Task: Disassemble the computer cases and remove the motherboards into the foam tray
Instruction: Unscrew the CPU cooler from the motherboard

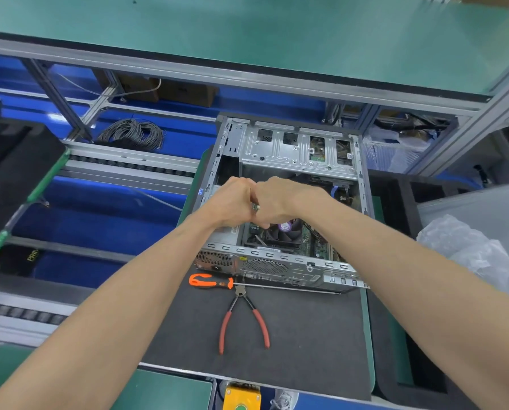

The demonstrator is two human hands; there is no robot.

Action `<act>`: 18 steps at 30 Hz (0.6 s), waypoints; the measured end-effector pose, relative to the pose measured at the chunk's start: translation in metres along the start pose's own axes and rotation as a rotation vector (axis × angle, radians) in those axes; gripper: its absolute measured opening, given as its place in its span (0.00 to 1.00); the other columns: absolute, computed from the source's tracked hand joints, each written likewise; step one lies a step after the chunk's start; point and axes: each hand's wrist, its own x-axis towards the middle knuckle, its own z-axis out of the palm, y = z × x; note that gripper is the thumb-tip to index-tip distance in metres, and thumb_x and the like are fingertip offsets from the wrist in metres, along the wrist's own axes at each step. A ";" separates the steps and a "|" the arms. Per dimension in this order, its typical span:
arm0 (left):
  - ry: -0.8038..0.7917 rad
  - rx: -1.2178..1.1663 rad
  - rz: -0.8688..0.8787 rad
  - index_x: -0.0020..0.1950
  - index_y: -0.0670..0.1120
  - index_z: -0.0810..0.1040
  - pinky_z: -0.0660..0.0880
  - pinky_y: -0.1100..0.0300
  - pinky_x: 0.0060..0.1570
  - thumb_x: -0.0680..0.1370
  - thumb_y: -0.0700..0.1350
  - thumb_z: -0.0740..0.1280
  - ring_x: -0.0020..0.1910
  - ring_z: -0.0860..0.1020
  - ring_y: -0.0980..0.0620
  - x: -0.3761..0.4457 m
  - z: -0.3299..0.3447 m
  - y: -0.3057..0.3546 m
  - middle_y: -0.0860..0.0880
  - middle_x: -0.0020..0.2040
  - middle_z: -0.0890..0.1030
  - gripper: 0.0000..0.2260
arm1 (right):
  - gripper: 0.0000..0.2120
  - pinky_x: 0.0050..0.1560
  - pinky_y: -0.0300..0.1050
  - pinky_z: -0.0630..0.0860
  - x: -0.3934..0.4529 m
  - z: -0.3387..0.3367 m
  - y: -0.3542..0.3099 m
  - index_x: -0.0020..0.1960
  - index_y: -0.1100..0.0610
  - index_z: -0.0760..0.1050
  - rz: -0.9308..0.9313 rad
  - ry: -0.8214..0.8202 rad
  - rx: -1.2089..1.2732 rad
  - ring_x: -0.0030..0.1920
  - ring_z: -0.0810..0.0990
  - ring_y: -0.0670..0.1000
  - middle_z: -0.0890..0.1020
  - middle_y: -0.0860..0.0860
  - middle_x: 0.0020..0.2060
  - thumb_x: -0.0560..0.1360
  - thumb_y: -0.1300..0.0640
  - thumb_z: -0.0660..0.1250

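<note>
Two hands are held together over an open case (288, 161) at a factory bench.

The left hand (232, 202) and right hand (280, 202) are curled around a small part pinched between them, above the motherboard (309, 241) inside the case at the mat's (306, 335) far edge. A screwdriver (212, 282) and pliers (244, 318) are laid mid-mat. Foam trays (13, 161) and a green shelf (247, 34) are seen around.

Both forearms are bare to the hands (259, 202), no sleeves or gloves worn.
</note>
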 end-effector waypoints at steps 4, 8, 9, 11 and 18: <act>0.081 -0.051 0.006 0.33 0.57 0.77 0.69 0.69 0.41 0.65 0.33 0.76 0.34 0.76 0.62 -0.002 -0.002 -0.001 0.63 0.32 0.79 0.19 | 0.07 0.31 0.43 0.69 0.000 -0.007 0.002 0.41 0.59 0.67 -0.116 0.013 -0.202 0.31 0.73 0.50 0.72 0.51 0.35 0.75 0.59 0.63; 0.192 -0.151 -0.003 0.55 0.42 0.85 0.75 0.69 0.50 0.70 0.24 0.63 0.48 0.81 0.65 -0.002 -0.002 -0.004 0.50 0.50 0.86 0.21 | 0.07 0.24 0.39 0.68 0.004 -0.013 -0.005 0.39 0.59 0.70 -0.015 -0.199 -0.215 0.28 0.73 0.49 0.76 0.52 0.33 0.76 0.60 0.61; 0.225 -0.150 -0.014 0.58 0.42 0.84 0.71 0.76 0.49 0.70 0.24 0.62 0.47 0.79 0.71 -0.002 -0.002 -0.003 0.50 0.53 0.85 0.23 | 0.09 0.25 0.40 0.70 0.006 -0.012 -0.007 0.38 0.59 0.71 0.039 -0.278 -0.172 0.28 0.74 0.50 0.77 0.53 0.33 0.78 0.60 0.60; 0.269 -0.137 -0.024 0.60 0.42 0.84 0.67 0.80 0.45 0.70 0.24 0.60 0.45 0.76 0.76 -0.001 0.000 -0.002 0.49 0.55 0.84 0.25 | 0.13 0.29 0.42 0.71 0.009 -0.010 -0.007 0.38 0.59 0.71 0.098 -0.373 -0.106 0.29 0.73 0.52 0.79 0.56 0.34 0.80 0.59 0.59; 0.370 -0.164 -0.121 0.60 0.43 0.83 0.74 0.64 0.63 0.70 0.24 0.58 0.59 0.79 0.55 0.001 0.002 -0.007 0.48 0.57 0.84 0.26 | 0.10 0.34 0.47 0.67 0.007 0.011 -0.003 0.39 0.53 0.64 -0.380 0.052 -0.759 0.32 0.69 0.53 0.65 0.49 0.31 0.71 0.57 0.66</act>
